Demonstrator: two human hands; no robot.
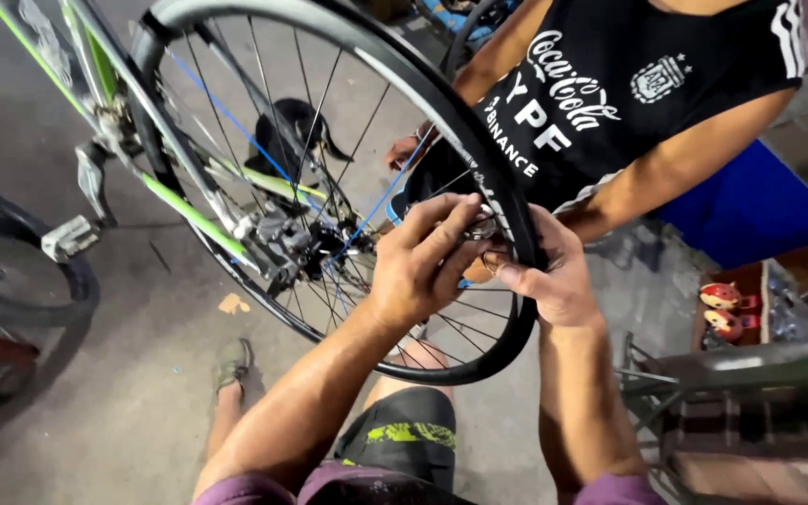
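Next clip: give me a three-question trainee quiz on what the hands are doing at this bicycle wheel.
1. True or false: both hands meet at the rim of the black-tyred spoked bicycle wheel.
2. Which hand pinches a small metal part at the rim: left or right?
3. What does the right hand grip: (a) tyre and rim, (b) grey pedal, (c) green frame tube?

Key: 1 true; 2 left; 3 a.

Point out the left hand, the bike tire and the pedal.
left hand (420,266), head view, back of the hand.
bike tire (479,154), head view, black tread.
pedal (71,238), head view, grey body.
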